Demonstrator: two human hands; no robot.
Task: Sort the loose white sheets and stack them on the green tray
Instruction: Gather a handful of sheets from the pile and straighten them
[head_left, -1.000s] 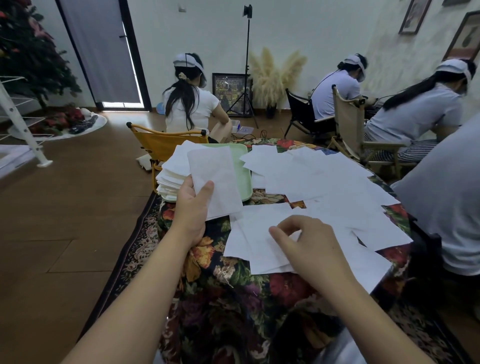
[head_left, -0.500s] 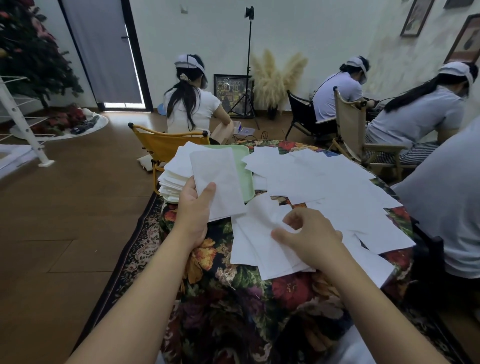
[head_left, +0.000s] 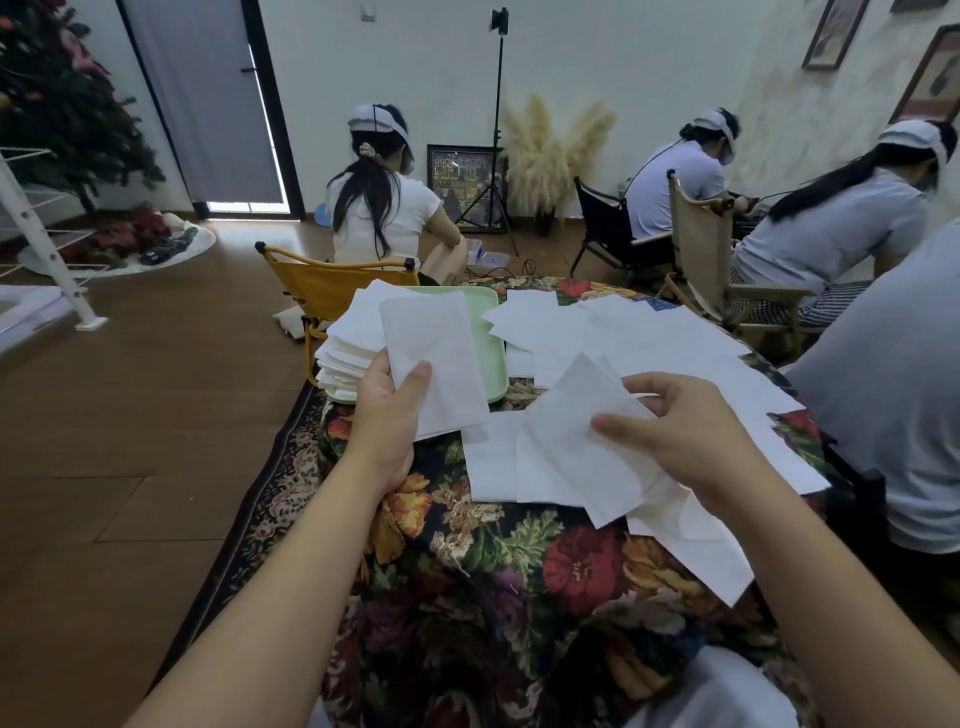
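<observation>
Now lifted off the bench: one sheet (head_left: 582, 441) pinched in right hand (head_left: 680, 436). Left hand (head_left: 387, 415) gripping another sheet (head_left: 436, 364). Decent stack (head_left: 348, 353) on green tray (head_left: 496, 358) (plenty of loose sheets (head_left: 649, 343) left).

The worktop cloth (head_left: 519, 582) is dark, patterned with red, orange and green flowers. Plain white sheets (head_left: 623, 343) lie across it toward one o'clock, and the tray (head_left: 496, 364) at twelve is pale green. At eleven stands a mustard-yellow chair (head_left: 322, 288) on the brown wood floor (head_left: 130, 415).

A home living room: wooden floor (head_left: 130, 415), framed pictures (head_left: 834, 34), pampas grass (head_left: 556, 150)
</observation>
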